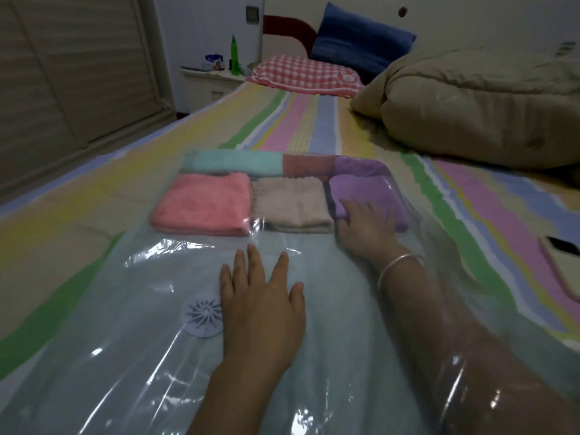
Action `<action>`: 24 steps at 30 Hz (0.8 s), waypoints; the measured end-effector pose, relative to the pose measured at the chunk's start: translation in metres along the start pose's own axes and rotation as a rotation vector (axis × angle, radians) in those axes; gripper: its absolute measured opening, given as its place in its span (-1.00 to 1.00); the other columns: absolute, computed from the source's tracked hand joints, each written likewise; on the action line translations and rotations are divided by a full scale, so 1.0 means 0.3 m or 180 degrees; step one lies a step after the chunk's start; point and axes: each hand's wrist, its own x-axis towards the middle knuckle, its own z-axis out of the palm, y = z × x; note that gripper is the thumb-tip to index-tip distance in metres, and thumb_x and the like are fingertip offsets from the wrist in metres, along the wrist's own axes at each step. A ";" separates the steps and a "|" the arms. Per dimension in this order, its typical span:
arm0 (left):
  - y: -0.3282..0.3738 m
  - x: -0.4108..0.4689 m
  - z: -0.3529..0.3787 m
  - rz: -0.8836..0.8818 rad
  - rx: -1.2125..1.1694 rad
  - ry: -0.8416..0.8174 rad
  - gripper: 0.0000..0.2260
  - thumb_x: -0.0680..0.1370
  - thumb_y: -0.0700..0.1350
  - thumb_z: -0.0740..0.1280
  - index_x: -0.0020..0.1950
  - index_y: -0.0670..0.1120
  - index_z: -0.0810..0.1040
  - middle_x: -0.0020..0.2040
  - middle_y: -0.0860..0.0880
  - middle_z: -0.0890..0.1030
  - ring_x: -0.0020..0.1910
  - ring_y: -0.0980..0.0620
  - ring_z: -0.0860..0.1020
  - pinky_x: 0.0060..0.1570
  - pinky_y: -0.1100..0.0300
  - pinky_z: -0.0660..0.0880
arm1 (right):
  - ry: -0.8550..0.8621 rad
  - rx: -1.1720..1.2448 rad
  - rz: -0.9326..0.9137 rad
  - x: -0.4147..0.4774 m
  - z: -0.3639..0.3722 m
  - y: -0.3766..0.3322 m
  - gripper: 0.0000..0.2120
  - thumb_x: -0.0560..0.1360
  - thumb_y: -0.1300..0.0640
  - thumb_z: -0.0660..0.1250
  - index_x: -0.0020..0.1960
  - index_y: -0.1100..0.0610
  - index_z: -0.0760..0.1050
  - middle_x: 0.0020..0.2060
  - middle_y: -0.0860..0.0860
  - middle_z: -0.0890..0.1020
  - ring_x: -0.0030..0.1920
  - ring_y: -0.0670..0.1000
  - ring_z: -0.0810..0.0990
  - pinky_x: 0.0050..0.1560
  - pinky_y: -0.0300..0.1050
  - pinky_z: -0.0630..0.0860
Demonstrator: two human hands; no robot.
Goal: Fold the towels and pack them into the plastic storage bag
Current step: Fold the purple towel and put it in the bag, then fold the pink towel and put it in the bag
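- One clear plastic storage bag [125, 340] lies flat on the striped bed [298, 120], filling the lower half of the frame. Its film looks thin, slippery and floppy.
- Six folded towels sit inside it at frame centre, in two rows of three: pink towel [201, 204], beige towel [293, 205] and near purple towel [370, 189] in front; teal towel [232, 163], red towel [306, 164] and far purple towel [357, 166] behind.
- They seem soft and light; best slid with a flat palm or taken at a folded edge, so the folds hold.
- Left hand [262, 299]: spread flat on top of the bag, beside its one round valve [204, 315].
- Right hand [364, 230]: inside the bag, fingers laid out on the near purple towel.
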 end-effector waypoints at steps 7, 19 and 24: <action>-0.016 0.002 0.026 0.0046 -0.0109 0.0042 -0.48 0.57 0.15 -0.10 0.53 0.08 0.15 0.56 -0.19 0.07 0.54 -0.15 0.01 0.49 -0.05 -0.15 | 0.0049 -0.0065 0.0355 -0.378 -0.020 -0.044 -0.43 0.54 -0.12 -0.08 0.47 0.08 0.24 0.44 0.14 0.31 0.45 0.15 0.23 0.44 0.19 0.09; 0.461 -0.475 -0.232 0.1443 -0.1385 0.0132 -0.59 0.44 0.01 0.16 0.20 -0.06 0.57 0.20 -0.05 0.59 0.19 -0.08 0.53 0.22 0.11 0.38 | -0.0365 0.1623 -0.1011 -1.410 -0.408 0.238 -0.56 0.49 -0.03 0.13 0.30 0.05 0.52 0.25 -0.04 0.57 0.28 -0.12 0.49 0.32 -0.27 0.34; 0.675 -0.793 -0.113 0.1927 -0.0471 -0.0623 -0.48 0.58 0.17 0.00 0.50 0.01 0.23 0.50 -0.05 0.27 0.46 -0.04 0.26 0.42 0.06 0.16 | 0.0471 0.1485 -0.0982 -1.606 -0.629 0.524 -0.77 0.49 0.05 0.22 0.04 -0.05 0.61 -0.07 -0.21 0.64 -0.05 -0.17 0.60 -0.03 -0.24 0.51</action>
